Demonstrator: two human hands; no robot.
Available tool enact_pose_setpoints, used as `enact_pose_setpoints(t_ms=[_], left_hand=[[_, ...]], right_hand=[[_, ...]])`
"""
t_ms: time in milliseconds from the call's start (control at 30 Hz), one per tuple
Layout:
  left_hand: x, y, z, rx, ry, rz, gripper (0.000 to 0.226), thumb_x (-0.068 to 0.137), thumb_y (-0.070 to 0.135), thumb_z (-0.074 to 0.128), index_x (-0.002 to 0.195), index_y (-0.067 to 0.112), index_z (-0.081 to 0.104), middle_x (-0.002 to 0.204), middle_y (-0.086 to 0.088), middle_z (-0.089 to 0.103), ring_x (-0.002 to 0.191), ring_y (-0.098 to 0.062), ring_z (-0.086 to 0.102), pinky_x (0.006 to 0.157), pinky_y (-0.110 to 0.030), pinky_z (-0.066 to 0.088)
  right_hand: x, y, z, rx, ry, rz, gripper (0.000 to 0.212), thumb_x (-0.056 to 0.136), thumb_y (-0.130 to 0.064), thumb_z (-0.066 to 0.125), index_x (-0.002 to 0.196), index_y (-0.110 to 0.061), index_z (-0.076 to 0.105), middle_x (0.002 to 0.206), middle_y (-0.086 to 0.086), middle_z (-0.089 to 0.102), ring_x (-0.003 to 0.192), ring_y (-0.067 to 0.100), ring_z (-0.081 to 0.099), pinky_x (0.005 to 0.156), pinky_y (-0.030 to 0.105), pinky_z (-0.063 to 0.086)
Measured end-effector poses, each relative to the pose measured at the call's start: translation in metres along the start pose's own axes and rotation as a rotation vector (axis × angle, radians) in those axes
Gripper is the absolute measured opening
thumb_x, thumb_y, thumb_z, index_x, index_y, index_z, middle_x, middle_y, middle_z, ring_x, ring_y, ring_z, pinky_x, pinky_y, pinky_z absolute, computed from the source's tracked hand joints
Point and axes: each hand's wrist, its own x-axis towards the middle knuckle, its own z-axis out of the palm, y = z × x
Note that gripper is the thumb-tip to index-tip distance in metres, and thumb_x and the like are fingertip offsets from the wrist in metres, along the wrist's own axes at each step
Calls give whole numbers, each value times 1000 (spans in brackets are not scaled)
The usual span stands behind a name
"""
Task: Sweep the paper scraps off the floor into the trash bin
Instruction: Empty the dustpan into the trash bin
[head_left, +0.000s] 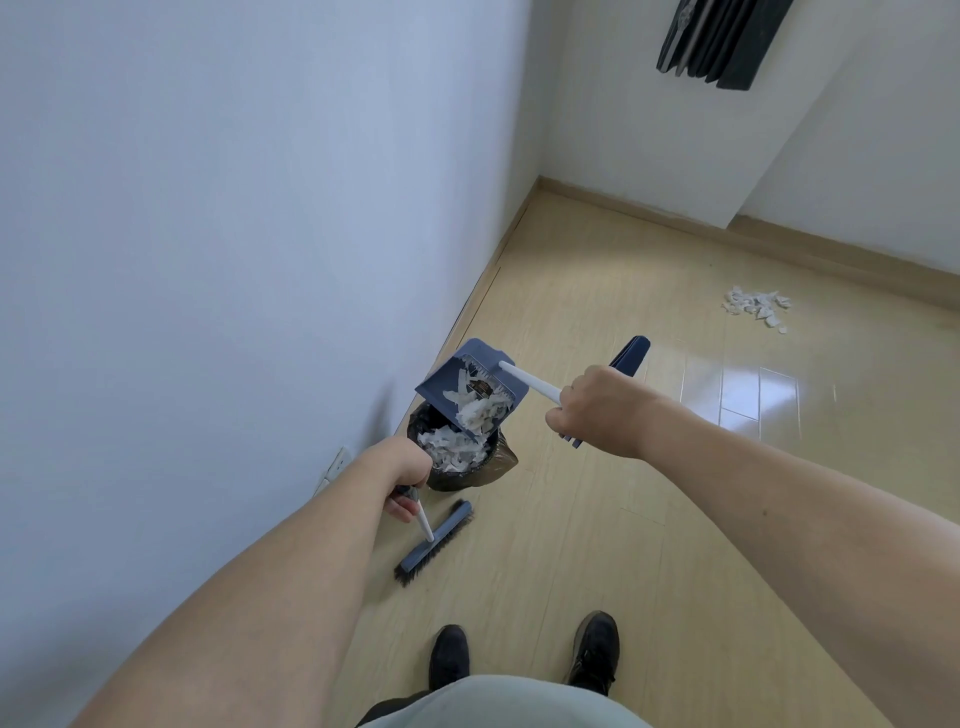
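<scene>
Fingers (558, 418) of the right hand (597, 410) hold the dustpan (441, 387) tipped over the trash bin (457, 480); left hand (400, 467) grips the broom (434, 543). Tip slowly so paper scraps (756, 306) land inside.

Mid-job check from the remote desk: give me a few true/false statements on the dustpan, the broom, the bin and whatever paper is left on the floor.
1. The right hand holds the dustpan tilted over the trash bin. True.
2. The dustpan is already empty. False: white paper scraps still lie in it, at its lower edge above the bin.
3. The left hand holds the broom by its handle, brush head down at the floor. True.
4. The bin holds no paper. False: white scraps fill its top.
5. No paper remains on the floor. False: a pile of scraps lies near the far wall.
</scene>
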Motion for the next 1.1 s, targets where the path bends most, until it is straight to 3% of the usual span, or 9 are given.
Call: enact_pose_setpoints(t_ms=[200, 300, 467, 833, 900, 1000, 1100], left_hand=[[2, 0, 4, -4, -33, 1, 28, 92, 3, 32, 108, -8, 53, 71, -18, 57, 45, -24, 51, 78, -36, 57], [4, 2, 6, 0, -21, 10, 32, 91, 3, 33, 114, -8, 53, 76, -19, 61, 47, -25, 54, 83, -40, 59], [8, 0, 5, -18, -24, -13, 36, 92, 3, 33, 122, -9, 50, 75, -18, 59, 44, -23, 52, 83, -38, 58], [11, -1, 6, -4, -27, -22, 33, 92, 4, 35, 119, -8, 51, 76, -19, 61, 49, -25, 55, 85, -39, 58], [13, 0, 7, -19, -37, -29, 39, 90, 2, 34, 124, -8, 49, 68, -17, 57, 45, -25, 51, 79, -35, 58], [16, 2, 8, -31, -79, -29, 49, 87, -1, 29, 134, -7, 43, 57, -14, 47, 37, -26, 42, 58, -32, 46], [15, 2, 8, -33, -95, -19, 51, 88, -1, 27, 137, -7, 41, 54, -13, 44, 35, -25, 40, 52, -32, 42]], right_hand=[[0, -10, -3, 7, 20, 5, 20, 88, 1, 49, 100, -15, 55, 74, 4, 53, 61, 24, 47, 59, 29, 41], [1, -20, -1, 24, 24, 25, 18, 88, 0, 52, 98, -15, 55, 80, 4, 62, 64, 24, 52, 58, 29, 40], [-2, -17, 1, 8, 19, 31, 16, 89, -3, 51, 97, -16, 56, 71, 2, 52, 59, 23, 50, 57, 29, 40], [-4, -17, -4, -21, 14, 38, 19, 89, -3, 52, 103, -16, 55, 85, 4, 64, 67, 22, 56, 59, 30, 39], [-2, -20, -7, -42, 9, 48, 19, 88, -2, 54, 102, -16, 56, 84, 4, 65, 64, 23, 52, 58, 30, 39], [1, -17, -8, -19, 13, 79, 17, 89, -3, 54, 99, -16, 56, 85, 4, 66, 71, 23, 62, 61, 31, 44], [4, -23, -12, -31, 25, 60, 16, 87, -2, 56, 94, -16, 59, 79, 2, 64, 67, 21, 62, 60, 29, 46]])
